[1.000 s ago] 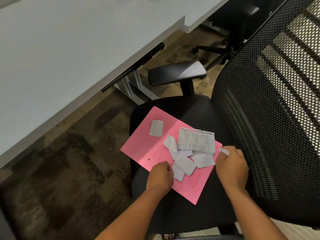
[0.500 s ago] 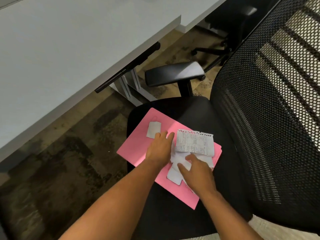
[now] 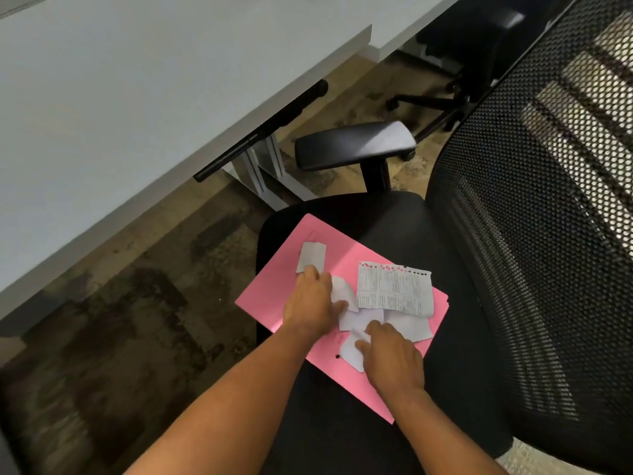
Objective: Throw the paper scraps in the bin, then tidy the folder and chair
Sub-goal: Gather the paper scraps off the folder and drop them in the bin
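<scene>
Torn white paper scraps (image 3: 363, 318) sit in a loose pile on the flat pink paper folder (image 3: 274, 296), which lies on the black padded seat of the office chair (image 3: 376, 214). Biggest piece, a printed sheet with a ragged perforated top edge (image 3: 394, 289), is at 1 o'clock of the pile; a lone small blank scrap (image 3: 311, 255) lies apart at 10 o'clock.

My left hand (image 3: 310, 303) lies flat on the folder, fingertips touching the lone scrap, thumb on a curled scrap (image 3: 342, 291) beside it. My right hand (image 3: 394, 358) is at 6 o'clock of the pile, fingers pressing down on a scrap (image 3: 349, 351); can't tell if it's pinching anything. Hands close, not touching.

Black mesh chair back (image 3: 531, 234) at 3 o'clock, black armrest (image 3: 352, 144) at 12. Grey-white desk top (image 3: 120, 97) at 10 o'clock, over mottled brown carpet (image 3: 120, 303).
</scene>
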Demonstrator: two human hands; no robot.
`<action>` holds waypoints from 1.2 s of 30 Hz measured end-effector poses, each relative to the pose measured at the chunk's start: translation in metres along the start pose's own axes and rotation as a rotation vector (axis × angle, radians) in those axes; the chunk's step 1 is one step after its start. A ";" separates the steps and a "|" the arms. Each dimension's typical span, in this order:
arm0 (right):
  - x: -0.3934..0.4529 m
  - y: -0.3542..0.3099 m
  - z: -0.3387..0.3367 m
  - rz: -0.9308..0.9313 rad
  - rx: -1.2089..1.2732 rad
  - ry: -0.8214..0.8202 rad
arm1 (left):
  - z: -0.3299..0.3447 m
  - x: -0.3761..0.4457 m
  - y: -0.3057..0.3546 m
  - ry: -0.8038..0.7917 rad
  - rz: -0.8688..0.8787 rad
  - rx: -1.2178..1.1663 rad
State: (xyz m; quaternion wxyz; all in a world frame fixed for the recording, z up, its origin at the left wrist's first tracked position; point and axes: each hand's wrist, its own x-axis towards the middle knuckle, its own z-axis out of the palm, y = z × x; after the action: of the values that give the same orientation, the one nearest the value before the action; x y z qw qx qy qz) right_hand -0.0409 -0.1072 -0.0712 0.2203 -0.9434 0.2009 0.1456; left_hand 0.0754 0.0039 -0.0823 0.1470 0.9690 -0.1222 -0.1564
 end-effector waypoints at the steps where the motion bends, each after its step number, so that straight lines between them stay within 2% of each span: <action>1: 0.000 0.000 0.001 -0.012 -0.011 0.001 | -0.001 0.001 0.000 0.032 -0.040 -0.012; 3: 0.000 0.000 0.004 -0.033 -0.029 0.005 | -0.003 0.007 -0.001 0.064 -0.126 -0.014; 7: 0.001 0.001 0.005 -0.060 -0.032 0.010 | -0.012 0.025 -0.007 -0.066 -0.254 -0.027; 9: 0.001 0.002 0.004 -0.068 -0.037 0.012 | -0.014 0.029 -0.007 -0.074 -0.258 -0.021; 13: -0.003 0.000 0.003 -0.070 -0.026 -0.014 | -0.015 0.031 -0.010 0.031 -0.234 -0.068; 19: -0.005 -0.006 0.004 -0.109 -0.096 -0.053 | -0.016 0.024 -0.013 0.022 -0.274 -0.113; 23: -0.006 -0.010 0.006 -0.143 -0.148 -0.080 | -0.021 0.023 -0.018 0.031 -0.206 -0.058; 26: -0.007 -0.011 0.003 -0.120 -0.100 -0.061 | -0.027 0.026 -0.021 -0.093 0.020 0.086; 28: -0.006 -0.009 0.000 -0.077 -0.021 -0.039 | -0.029 0.027 -0.021 -0.168 0.095 0.118; 30: -0.004 -0.006 -0.005 -0.024 0.057 -0.043 | -0.029 0.028 -0.020 -0.192 0.110 0.106; 36: 0.001 0.004 -0.015 0.140 0.404 -0.119 | -0.029 0.020 -0.016 -0.112 0.097 0.059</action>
State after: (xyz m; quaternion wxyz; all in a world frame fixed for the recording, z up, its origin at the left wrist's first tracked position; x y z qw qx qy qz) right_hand -0.0394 -0.1180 -0.0601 0.4058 -0.8535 0.2777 0.1724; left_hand 0.1070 0.0204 -0.0668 0.1189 0.9556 -0.1816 -0.1993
